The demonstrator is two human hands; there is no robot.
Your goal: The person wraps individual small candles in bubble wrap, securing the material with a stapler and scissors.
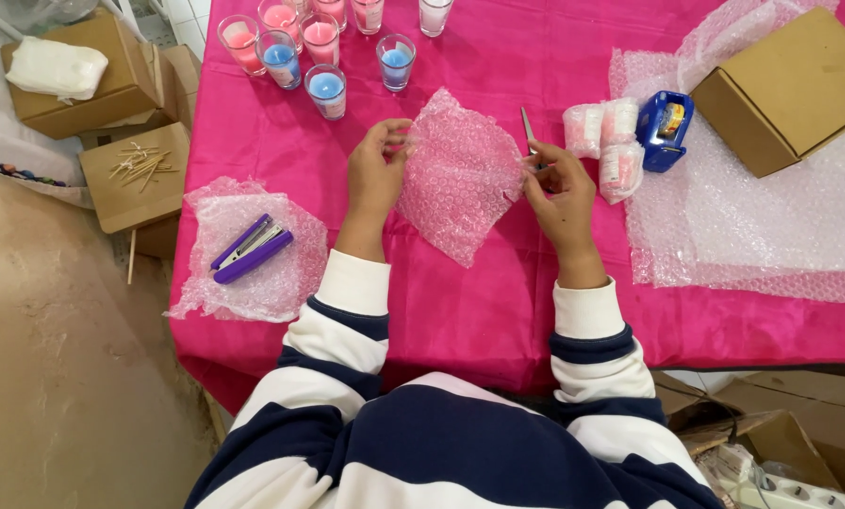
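Observation:
My left hand (375, 170) pinches the left edge of a small square of bubble wrap (460, 174), held just above the pink tablecloth (479, 302). My right hand (559, 193) grips the sheet's right edge and also holds scissors (528, 132), whose blades point away from me. The sheet hangs stretched between both hands.
Glass candles, pink (320, 40) and blue (327, 90), stand at the far side. A purple stapler (251, 250) lies on bubble wrap at left. Wrapped candles (603, 141), a blue tape dispenser (663, 127), a cardboard box (790, 90) and a large bubble sheet (762, 226) are at right.

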